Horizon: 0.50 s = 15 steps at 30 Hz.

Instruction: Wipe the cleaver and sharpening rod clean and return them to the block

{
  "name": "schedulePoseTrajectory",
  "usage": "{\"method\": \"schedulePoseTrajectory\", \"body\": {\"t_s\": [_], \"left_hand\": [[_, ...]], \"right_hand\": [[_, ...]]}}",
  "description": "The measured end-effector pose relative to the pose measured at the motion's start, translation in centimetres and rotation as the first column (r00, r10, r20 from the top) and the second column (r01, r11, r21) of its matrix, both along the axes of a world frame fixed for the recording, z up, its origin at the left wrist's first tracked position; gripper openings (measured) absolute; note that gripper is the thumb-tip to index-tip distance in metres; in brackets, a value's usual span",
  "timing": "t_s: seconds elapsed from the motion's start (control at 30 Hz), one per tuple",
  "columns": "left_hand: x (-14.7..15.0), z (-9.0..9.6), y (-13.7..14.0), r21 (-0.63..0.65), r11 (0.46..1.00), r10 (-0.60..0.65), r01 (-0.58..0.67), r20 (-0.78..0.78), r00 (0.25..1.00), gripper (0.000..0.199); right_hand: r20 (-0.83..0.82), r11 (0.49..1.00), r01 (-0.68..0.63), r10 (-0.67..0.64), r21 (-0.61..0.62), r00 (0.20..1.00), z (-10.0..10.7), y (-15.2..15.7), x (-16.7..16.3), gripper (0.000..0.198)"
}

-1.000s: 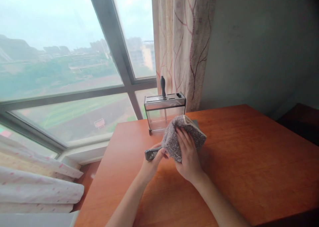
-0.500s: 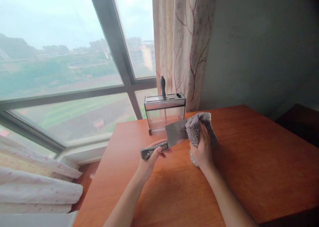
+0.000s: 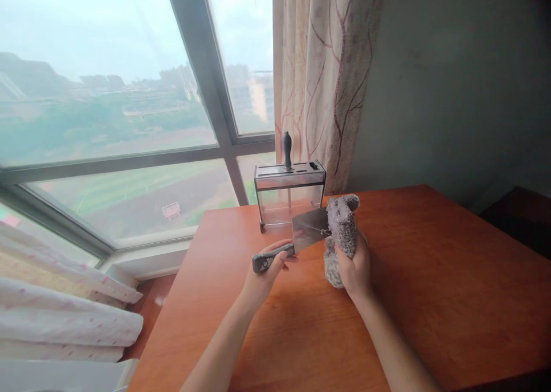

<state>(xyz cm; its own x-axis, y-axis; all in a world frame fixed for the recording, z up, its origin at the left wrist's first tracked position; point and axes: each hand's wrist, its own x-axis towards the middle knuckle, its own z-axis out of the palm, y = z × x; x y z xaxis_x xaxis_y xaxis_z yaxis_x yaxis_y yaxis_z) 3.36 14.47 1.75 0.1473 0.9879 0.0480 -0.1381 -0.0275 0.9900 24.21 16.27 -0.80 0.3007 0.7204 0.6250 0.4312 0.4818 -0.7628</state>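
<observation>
My left hand is closed on the dark handle of a cleaver, whose broad steel blade points right above the table. A fuzzy grey cloth is bunched in my right hand and folds over the far end of the blade, hiding its tip. Part of the cloth hangs below my right fingers. Behind the blade stands a clear-sided knife block with a metal-edged top. One dark-handled tool sticks up out of it.
The brown wooden table spreads under both hands. A window borders it on the left, with a patterned curtain behind the knife block. Another curtain hangs at lower left, and a grey wall rises at the right.
My right hand has turned, and the cloth is now folded more narrowly around the blade's end. The view has shifted slightly; my left hand keeps its grip on the cleaver.
</observation>
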Motion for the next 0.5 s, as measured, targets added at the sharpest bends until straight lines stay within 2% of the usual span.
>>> {"method": "schedulePoseTrajectory", "body": {"t_s": [0.1,0.23,0.33,0.43,0.5], "left_hand": [[0.6,-0.3,-0.3,0.012,1.0,-0.021,0.022,-0.04,0.999,0.043],[1.1,-0.2,-0.8,0.052,0.999,-0.005,0.01,-0.086,0.996,0.038],[0.9,-0.3,-0.7,0.111,0.994,0.028,-0.018,-0.09,0.996,0.031],[0.5,-1.0,-0.4,0.158,0.986,0.056,-0.044,-0.077,0.995,0.028],[0.4,-1.5,-0.3,0.15,0.988,0.045,-0.031,-0.087,0.995,0.028]], "right_hand": [[0.109,1.0,-0.028,0.027,0.005,0.994,0.0,-0.7,-1.5,0.059],[0.326,0.983,-0.185,0.177,-0.005,0.929,0.4,-2.3,-3.9,0.067],[0.386,0.947,-0.32,0.296,-0.003,0.874,1.3,-3.3,-4.9,0.069],[0.287,0.876,-0.482,0.463,-0.007,0.838,1.6,-3.9,-4.8,0.064],[0.088,0.84,-0.543,0.542,-0.02,0.836,1.0,-4.1,-4.5,0.057]]}}
